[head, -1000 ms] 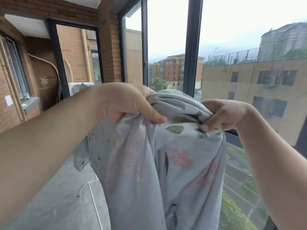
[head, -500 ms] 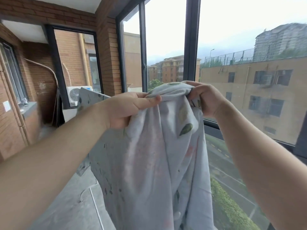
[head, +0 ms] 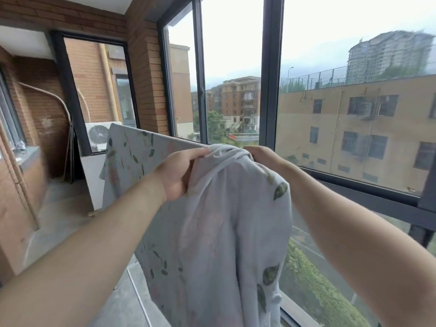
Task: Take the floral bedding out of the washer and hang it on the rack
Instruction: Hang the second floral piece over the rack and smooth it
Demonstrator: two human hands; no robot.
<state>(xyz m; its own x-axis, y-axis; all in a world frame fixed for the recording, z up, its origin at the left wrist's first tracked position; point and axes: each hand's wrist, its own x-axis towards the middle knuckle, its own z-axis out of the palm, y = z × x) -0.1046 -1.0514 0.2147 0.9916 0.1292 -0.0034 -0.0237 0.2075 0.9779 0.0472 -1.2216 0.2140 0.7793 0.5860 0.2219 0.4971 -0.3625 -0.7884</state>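
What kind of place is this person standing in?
Most likely an enclosed balcony on an upper floor: tall windows look down on a street and across at apartment blocks, the walls are bare brick, and an air-conditioner unit sits at the far end.

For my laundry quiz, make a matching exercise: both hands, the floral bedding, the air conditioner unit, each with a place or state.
1 left hand
2 right hand
3 floral bedding
4 air conditioner unit

A beyond the far left window
B hangs down in folds
C grips the bedding's right side
D grips the bedding's left side

Pairs: 1-D, 2-C, 3-B, 4-A
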